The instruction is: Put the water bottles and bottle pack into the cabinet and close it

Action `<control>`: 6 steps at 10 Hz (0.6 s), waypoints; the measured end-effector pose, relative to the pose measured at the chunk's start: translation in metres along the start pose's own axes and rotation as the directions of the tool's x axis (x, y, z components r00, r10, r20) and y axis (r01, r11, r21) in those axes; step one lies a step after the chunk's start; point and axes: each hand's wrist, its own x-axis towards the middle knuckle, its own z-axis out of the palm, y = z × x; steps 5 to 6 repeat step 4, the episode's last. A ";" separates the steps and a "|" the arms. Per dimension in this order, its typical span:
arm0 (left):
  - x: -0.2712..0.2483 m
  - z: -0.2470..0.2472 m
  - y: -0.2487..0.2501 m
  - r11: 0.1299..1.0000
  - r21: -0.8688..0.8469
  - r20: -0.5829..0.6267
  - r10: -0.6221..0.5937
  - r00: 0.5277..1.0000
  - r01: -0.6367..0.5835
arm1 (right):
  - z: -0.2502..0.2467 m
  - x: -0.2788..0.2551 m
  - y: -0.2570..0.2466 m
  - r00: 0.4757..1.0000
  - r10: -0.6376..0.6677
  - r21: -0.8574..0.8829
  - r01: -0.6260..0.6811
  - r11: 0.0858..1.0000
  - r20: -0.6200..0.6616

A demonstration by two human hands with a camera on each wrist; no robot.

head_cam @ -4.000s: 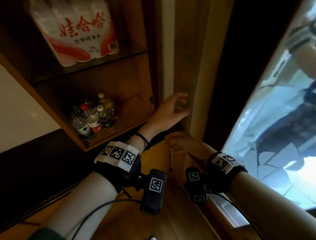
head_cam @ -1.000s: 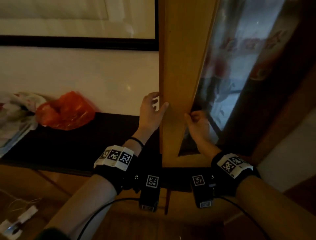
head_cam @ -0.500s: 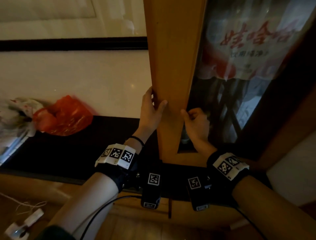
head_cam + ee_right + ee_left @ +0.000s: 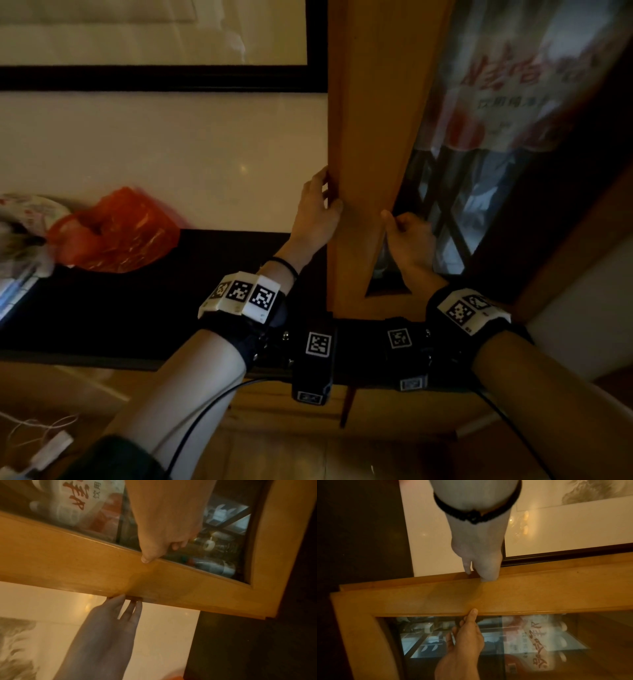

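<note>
The wood-framed glass cabinet door (image 4: 370, 102) stands across the cabinet front. Behind its glass shows the white and red bottle pack (image 4: 513, 85) (image 4: 536, 639) (image 4: 73, 507) on the upper shelf. Several loose water bottles (image 4: 214, 566) (image 4: 426, 627) stand below it. My left hand (image 4: 317, 212) (image 4: 479, 555) (image 4: 109, 622) touches the stile's outer edge with straight fingers, thumb on its face. My right hand (image 4: 407, 236) (image 4: 465, 635) (image 4: 168, 527) presses its thumb on the stile's inner edge by the glass, its fingers curled and holding nothing.
An orange plastic bag (image 4: 113, 233) lies on the dark counter (image 4: 137, 308) to the left, beside a pale bundle (image 4: 20, 219). A black-framed picture (image 4: 154, 78) hangs on the white wall beside the cabinet. A white cable (image 4: 44, 448) lies on the floor at bottom left.
Four seconds ago the door stood open with the shelves bare to view. It has swung across the cabinet front. Both hands have stayed on the stile through the last second.
</note>
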 end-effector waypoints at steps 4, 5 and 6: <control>-0.047 -0.089 -0.017 0.991 -0.027 0.314 -0.119 0.942 0.134 | 0.043 -0.054 -0.051 0.969 0.177 0.143 -0.202 0.969 0.170; -0.047 -0.089 -0.017 0.991 -0.027 0.314 -0.119 0.942 0.134 | 0.043 -0.054 -0.051 0.969 0.177 0.143 -0.202 0.969 0.170; -0.047 -0.089 -0.017 0.991 -0.027 0.314 -0.119 0.942 0.134 | 0.043 -0.054 -0.051 0.969 0.177 0.143 -0.202 0.969 0.170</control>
